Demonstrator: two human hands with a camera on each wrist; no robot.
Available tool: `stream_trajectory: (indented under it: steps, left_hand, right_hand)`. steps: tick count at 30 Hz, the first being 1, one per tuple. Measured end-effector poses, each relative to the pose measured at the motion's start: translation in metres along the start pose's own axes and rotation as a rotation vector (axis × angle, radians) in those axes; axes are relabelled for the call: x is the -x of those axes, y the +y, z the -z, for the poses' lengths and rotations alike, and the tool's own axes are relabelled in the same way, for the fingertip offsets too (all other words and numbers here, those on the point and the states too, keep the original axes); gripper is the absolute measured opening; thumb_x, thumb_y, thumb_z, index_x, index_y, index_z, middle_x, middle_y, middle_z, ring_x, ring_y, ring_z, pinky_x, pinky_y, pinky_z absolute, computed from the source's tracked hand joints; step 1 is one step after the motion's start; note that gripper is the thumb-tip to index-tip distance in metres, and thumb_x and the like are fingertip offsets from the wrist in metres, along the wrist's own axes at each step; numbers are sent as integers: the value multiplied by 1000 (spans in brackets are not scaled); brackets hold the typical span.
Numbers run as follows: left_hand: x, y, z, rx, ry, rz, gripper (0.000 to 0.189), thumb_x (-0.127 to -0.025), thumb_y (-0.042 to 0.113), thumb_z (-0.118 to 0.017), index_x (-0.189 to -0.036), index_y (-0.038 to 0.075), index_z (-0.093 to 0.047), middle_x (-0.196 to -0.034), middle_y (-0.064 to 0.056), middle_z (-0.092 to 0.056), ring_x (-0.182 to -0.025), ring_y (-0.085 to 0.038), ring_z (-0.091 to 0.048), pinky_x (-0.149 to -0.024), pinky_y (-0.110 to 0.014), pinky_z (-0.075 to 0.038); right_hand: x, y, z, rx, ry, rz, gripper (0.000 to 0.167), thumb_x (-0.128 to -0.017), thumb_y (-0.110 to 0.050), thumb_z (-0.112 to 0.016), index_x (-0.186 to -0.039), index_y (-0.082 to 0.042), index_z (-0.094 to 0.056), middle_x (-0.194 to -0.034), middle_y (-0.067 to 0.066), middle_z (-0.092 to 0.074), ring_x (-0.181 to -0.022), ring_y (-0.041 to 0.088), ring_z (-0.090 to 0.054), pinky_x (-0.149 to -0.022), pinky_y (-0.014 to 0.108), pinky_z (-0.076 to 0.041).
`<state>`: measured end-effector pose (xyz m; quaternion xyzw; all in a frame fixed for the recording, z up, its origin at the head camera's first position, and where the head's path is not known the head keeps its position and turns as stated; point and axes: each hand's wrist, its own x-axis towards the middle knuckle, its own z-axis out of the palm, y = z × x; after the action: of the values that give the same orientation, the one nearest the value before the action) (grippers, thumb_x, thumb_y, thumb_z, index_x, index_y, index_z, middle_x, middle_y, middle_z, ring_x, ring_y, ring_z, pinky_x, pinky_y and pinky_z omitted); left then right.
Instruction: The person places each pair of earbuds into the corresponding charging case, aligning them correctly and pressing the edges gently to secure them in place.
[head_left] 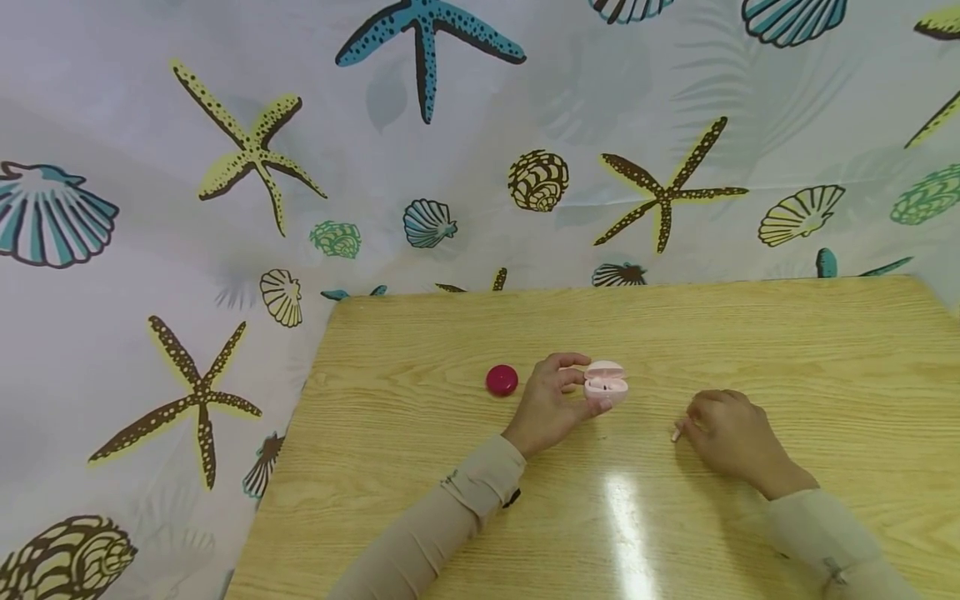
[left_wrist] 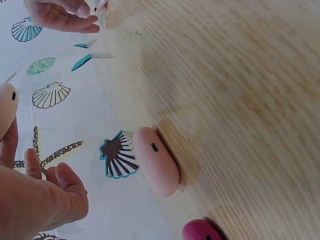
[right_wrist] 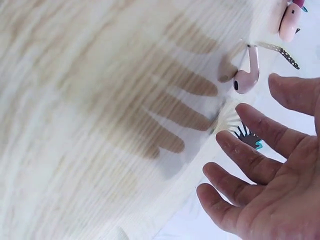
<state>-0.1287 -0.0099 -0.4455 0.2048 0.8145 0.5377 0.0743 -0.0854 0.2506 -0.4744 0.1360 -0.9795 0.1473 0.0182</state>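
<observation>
In the head view, my left hand (head_left: 553, 406) holds a pink earbud case (head_left: 606, 390) with its lid raised, thumb in front and fingers behind. The left wrist view has my left hand (left_wrist: 45, 195) at its left edge, beside a partly cut-off pink rounded piece. There, a pink case with a port (left_wrist: 156, 161) sits on the table; whether it is the same case, I cannot tell. A pink earbud (right_wrist: 249, 75) lies near the fingertips of my right hand (right_wrist: 270, 175), whose spread fingers look apart from it in the right wrist view.
Left of my left hand, a round dark-pink case (head_left: 502, 380) lies on the wooden table (head_left: 405, 333). Behind the table's far edge hangs a white cloth (head_left: 465, 167) printed with shells and starfish.
</observation>
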Motion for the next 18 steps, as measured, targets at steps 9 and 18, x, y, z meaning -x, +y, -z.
stream_trajectory:
  steps: [9,18]
  left_hand:
    - [-1,0,-1,-22,0,-12,23,-83,22,-75,-96,3,-72,-132,-2,-52,-129,-21,-41,-97,-43,-49]
    - [0,2,1,-1,1,7,23,-82,21,-76,-95,2,-72,-134,-4,-52,-129,-20,-41,-97,-44,-49]
  right_hand:
    - [0,0,-2,-43,-51,7,21,-85,-21,-69,-101,-7,-68,-121,31,-59,-109,58,-52,-79,74,-43]
    - [-1,1,-6,-53,-13,22,7,-84,-17,-70,-89,-12,-69,-119,29,-61,-108,58,-53,-79,73,-43]
